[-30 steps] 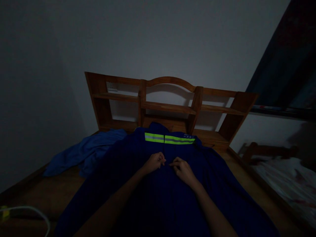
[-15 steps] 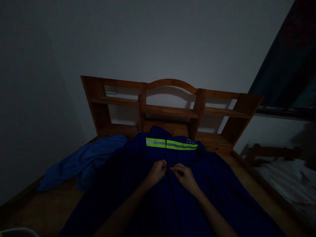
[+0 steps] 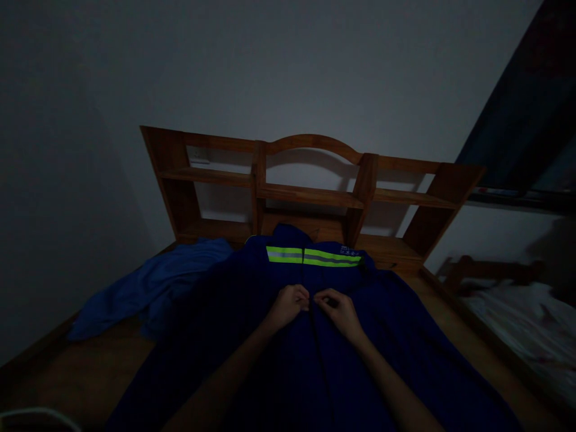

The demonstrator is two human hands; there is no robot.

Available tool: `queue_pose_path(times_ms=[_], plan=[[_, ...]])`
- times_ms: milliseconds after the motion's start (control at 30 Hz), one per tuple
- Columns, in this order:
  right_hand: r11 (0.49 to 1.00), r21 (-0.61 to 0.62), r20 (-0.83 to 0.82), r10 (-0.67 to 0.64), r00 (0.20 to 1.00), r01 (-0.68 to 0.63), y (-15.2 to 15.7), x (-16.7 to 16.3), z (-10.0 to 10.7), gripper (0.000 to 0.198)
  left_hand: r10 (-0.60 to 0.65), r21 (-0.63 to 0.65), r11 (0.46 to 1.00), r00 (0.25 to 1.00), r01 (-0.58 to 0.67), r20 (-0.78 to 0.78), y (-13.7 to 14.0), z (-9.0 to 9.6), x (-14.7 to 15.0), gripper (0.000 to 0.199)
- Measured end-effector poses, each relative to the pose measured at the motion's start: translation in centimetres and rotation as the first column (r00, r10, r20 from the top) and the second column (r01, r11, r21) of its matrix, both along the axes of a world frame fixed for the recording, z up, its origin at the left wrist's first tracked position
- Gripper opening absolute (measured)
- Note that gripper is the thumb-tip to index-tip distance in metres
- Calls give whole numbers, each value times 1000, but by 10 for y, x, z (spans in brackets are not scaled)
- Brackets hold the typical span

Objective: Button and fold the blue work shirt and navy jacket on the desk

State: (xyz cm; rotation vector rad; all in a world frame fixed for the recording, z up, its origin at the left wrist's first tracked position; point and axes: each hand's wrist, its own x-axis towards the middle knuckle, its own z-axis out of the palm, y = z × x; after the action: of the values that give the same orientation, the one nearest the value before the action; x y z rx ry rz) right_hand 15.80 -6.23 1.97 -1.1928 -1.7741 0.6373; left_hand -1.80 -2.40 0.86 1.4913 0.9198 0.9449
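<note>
Bare forearms, no sleeves visible

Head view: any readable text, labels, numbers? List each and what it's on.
Small pale print on the dark blue jacket, just above the right end of its reflective stripe: too small and blurred to read.
No other text, number or sign can be made out; the picture is very dark.

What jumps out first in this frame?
The neon yellow-green reflective stripe across the chest of the dark blue jacket, spread mid-frame on the wooden bed. Just below it, left hand and right hand pinch the jacket's front seam. Behind stands a wooden shelf headboard; a lighter blue garment lies left.
</note>
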Motion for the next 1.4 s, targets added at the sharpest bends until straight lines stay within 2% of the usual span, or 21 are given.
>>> queue_pose_path(times_ms=[167,267,400,700,933,1133,1267,1400], plan=[[997,-79,-34,0,999,-3,5,1,-8,15,35,-231,973,990,-2,139,-2,3,3,22],[995,-94,-23,12,1000,-14,6,0,-11,15,64,-298,954,989,-21,137,-3,5,4,34],[997,-75,-7,35,999,-35,7,0,-12,11,107,-278,958,986,-69,126,-5,6,5,35],[993,-105,2,44,999,-44,3,0,-4,13,181,-311,938,981,-153,63,-6,8,8,21],[996,-77,-12,49,999,-50,2,-1,-5,23,176,-360,923,980,-133,88,-4,5,6,25],[995,-81,-11,61,998,-62,0,-1,-4,20,178,-351,927,979,-131,104,-1,0,5,30],[995,-91,-5,39,999,-39,2,0,-8,21,140,-354,931,981,-83,136,-1,2,4,36],[988,-142,-82,47,996,-59,10,3,-17,25,94,-258,964,990,-64,107,-2,3,4,38]])
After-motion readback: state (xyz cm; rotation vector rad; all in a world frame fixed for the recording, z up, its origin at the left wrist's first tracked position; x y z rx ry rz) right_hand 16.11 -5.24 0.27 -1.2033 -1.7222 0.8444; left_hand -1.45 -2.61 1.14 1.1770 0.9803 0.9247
